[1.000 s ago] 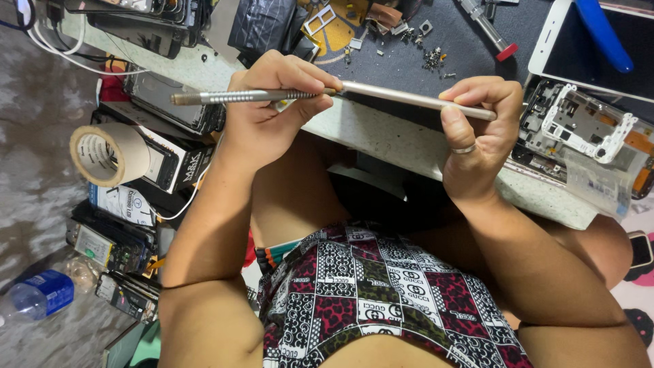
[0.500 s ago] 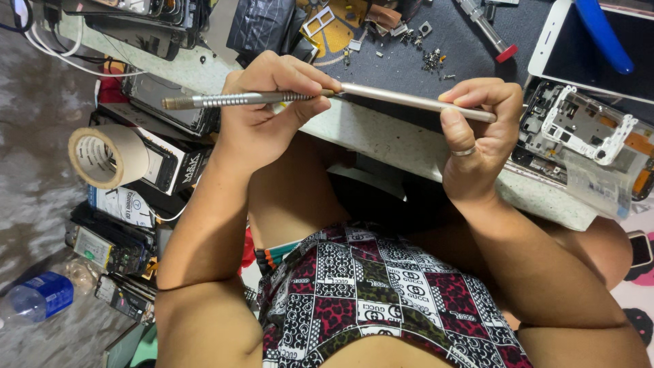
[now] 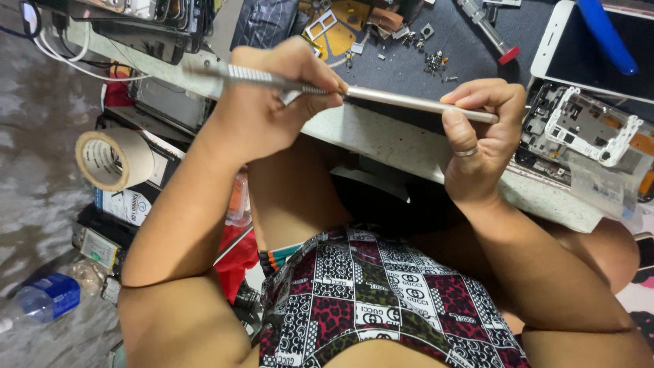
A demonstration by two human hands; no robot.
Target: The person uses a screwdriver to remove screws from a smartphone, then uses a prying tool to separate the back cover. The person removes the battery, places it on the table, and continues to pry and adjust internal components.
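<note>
Above the lap, at the bench's near edge: two hands hold one thin phone edge-on, with one metal tool laid against its left end.
Left hand (image 3: pixel 269 109): fingers curled tight around the tool, thumb pressed near its tip.
Right hand (image 3: pixel 480 140): fingers and thumb clamped on the phone's right end; one plain ring on a finger.
Phone (image 3: pixel 415 103): a slim, flat slab seen from the side, pale silver metal, smooth, straight-edged, tilted slightly down to the right, held just above the bench edge.
Tool (image 3: pixel 259 77): one slender steel rod with a ribbed, knurled grip, lying in line with the phone; its tip meets the phone's left end, and I cannot tell whether it is inside the seam.
Bench (image 3: pixel 381 140): speckled stone-like edge, dark mat on top.
Counts on the bench: one white phone (image 3: pixel 579 51) lying flat with one blue pen-like stick (image 3: pixel 606 34) across it; one opened phone frame (image 3: pixel 586 129) with a white plastic bracket; a small heap of screws (image 3: pixel 432 63); one red-tipped screwdriver (image 3: pixel 490 31).
Left of the knees: one roll of beige paper tape (image 3: pixel 112 160), round and hollow; one clear plastic bottle (image 3: pixel 44 300) with a blue label on the floor.
Clothing: patterned shorts (image 3: pixel 381 300) in red, black and white squares.
</note>
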